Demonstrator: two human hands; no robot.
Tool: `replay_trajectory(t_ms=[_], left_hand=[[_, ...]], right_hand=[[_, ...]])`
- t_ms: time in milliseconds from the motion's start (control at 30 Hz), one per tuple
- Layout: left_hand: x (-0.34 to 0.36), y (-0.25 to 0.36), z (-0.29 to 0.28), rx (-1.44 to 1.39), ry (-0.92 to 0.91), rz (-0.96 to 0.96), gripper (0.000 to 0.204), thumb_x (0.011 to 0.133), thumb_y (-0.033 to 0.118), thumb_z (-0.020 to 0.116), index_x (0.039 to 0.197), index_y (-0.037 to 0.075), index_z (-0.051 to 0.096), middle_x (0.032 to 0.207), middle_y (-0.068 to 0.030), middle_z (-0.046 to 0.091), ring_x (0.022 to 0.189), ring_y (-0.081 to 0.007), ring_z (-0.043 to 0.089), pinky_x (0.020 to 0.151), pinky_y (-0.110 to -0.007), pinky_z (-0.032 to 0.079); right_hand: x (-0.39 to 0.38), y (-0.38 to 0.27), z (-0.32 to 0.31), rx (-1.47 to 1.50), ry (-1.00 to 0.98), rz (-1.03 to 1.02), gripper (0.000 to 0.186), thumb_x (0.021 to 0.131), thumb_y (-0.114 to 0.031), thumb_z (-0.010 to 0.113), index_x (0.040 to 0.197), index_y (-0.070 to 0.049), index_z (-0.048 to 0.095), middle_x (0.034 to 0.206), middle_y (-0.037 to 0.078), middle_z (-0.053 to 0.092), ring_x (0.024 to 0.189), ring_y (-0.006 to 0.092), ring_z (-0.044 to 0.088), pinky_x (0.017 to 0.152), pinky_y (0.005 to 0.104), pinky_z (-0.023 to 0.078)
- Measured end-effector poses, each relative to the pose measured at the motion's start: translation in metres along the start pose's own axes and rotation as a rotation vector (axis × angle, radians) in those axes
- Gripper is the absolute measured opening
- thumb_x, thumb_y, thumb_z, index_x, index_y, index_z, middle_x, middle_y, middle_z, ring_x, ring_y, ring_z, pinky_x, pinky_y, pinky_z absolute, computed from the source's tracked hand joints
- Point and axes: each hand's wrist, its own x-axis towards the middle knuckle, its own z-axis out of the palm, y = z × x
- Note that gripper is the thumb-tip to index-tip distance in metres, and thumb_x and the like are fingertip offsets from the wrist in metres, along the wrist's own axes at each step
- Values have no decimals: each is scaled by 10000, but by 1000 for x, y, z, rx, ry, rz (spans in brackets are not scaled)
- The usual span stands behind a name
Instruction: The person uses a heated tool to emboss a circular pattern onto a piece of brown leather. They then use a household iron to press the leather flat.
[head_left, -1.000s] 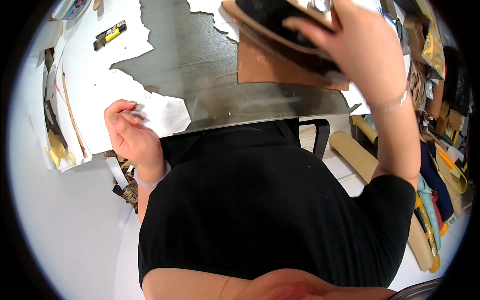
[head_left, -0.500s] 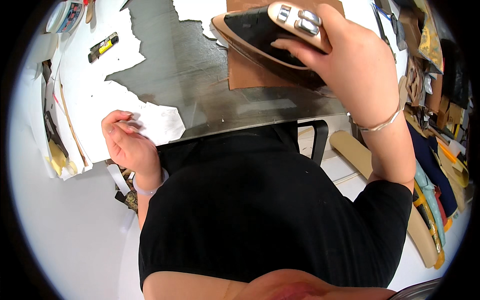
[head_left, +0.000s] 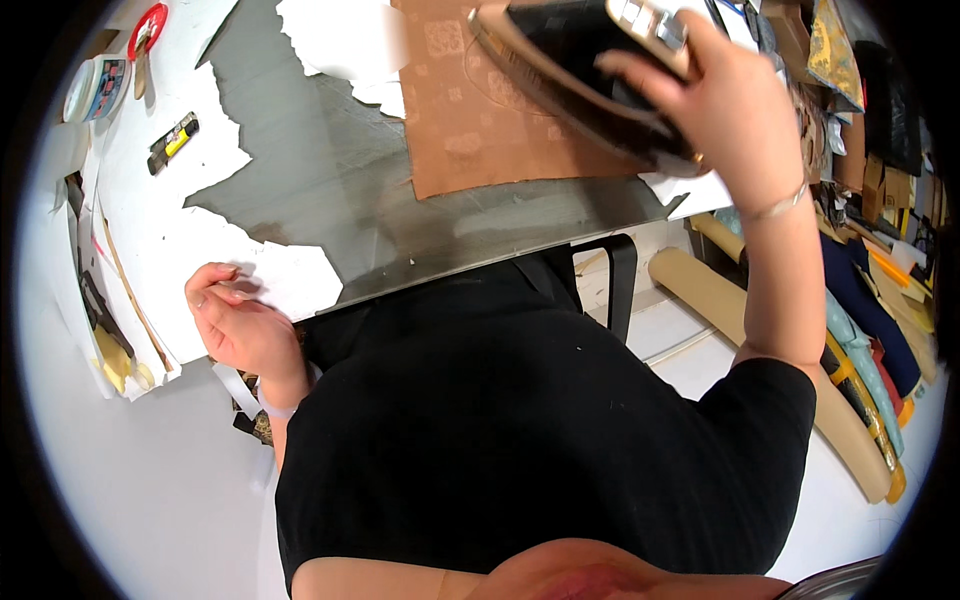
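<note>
Iron [head_left: 590, 75] in your right hand [head_left: 725, 100] — fingers wrapped over the top of the handle, full grip, the body lifted and tilted so the soleplate edge faces left and down. It sits above the right end of the brown patterned fabric [head_left: 470, 120], not flat on it; whether any part of the plate touches the cloth I can't tell from this angle.

Key relation: the fabric lies down and to the left of the iron, spread flat on the grey table [head_left: 300, 170], its long axis running roughly left to right across the far side of the bench. Iron's long axis runs about the same way, nose pointing left. Your right hand is the near one by a wide margin.

Left hand [head_left: 235, 325] is well apart from all that, at the near left edge of the table, fingers curled loosely, resting on the torn white paper [head_left: 290, 280]. It holds nothing I can make out; the fingertips pinch or press the sheet's edge.

Yellow-and-black cutter [head_left: 172, 143] lies far left on the paper, out of play.
</note>
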Motion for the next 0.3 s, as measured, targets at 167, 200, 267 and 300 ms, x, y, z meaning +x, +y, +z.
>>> replay_trajectory(t_ms=[167,200,267,300], left_hand=[[1,1,-2,44,3,-25,422,1183,284,437,869,25,545,1024,-101,647,946,-172,547,933,-327,436],[2,1,-3,53,13,-25,423,1183,287,438,868,27,545,1027,-101,646,946,-175,548,935,-330,437],[4,-1,-4,44,3,-1,435,1181,308,445,859,31,537,1027,-107,647,948,-191,548,947,-341,436],[5,-5,-3,31,-7,7,441,1180,318,449,855,33,534,1027,-110,647,950,-199,548,953,-346,435]], right_hand=[[37,10,-13,84,56,146,523,912,-476,811,1007,34,742,938,261,754,885,435,737,796,466,594],[42,17,-10,111,79,145,522,910,-475,813,1021,31,748,944,264,754,890,435,737,802,467,594],[49,29,-7,-3,75,130,539,910,-489,808,1044,30,758,960,260,759,916,431,742,825,458,594],[50,34,-8,-69,71,127,548,910,-496,806,1056,30,762,968,258,762,930,429,744,837,454,594]])
